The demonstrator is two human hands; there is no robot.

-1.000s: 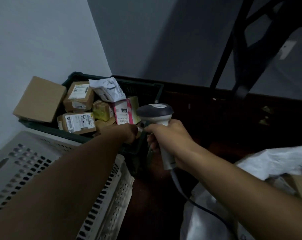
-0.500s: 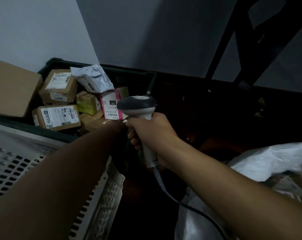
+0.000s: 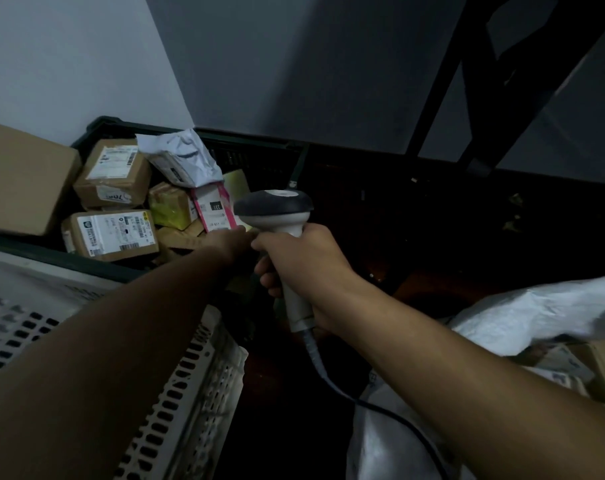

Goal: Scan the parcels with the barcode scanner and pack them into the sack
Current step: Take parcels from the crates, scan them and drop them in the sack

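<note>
1. Two crates sat by my left arm: a white crate (image 3: 176, 393) nearest me, and past it a dark crate (image 3: 96, 128) heaped with parcels. The sack (image 3: 523, 317) lay open at my right, with boxes already showing in its mouth.
2. My right hand (image 3: 306, 268) was wrapped round the grip of the scanner (image 3: 277, 216), its cable trailing down toward the sack. The scanner's head pointed out toward the pile.
3. My left hand (image 3: 233, 242) had reached over the dark crate's rim to the pink parcel (image 3: 212, 211). Its fingers were hidden behind the scanner and my own wrist, so I could not tell whether it gripped anything.
4. To do this step well, I judged I should lift one parcel clear of the heap, turn its label face up, and keep my fingers off the barcode.
5. I should aim the scanner squarely at that label, not at the labelled box (image 3: 112, 233) beside it, lest the wrong code be read.
6. Only after the scan should the parcel go across to the sack.
</note>
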